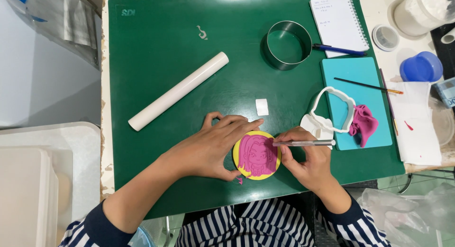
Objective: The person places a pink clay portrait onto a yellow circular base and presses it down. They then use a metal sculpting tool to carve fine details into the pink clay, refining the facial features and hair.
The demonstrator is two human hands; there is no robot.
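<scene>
On the green mat (166, 62), both hands work a yellow disc (256, 155).

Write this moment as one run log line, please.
left hand: steadies yellow disc | right hand: holds metal tool over pink figure | surface: green mat

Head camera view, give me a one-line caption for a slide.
Left hand steadies a yellow disc bearing a pink figure while the right hand works it with a slim silver tool on a green mat.

You have one green cutting mat (156, 62) under two hands: left hand (208, 147), right hand (308, 161). At twelve o'clock sits one metal ring cutter (288, 44); at ten, one white rolling pin (178, 90); at two, one notebook (337, 24) and one blue pen (339, 49).
</scene>
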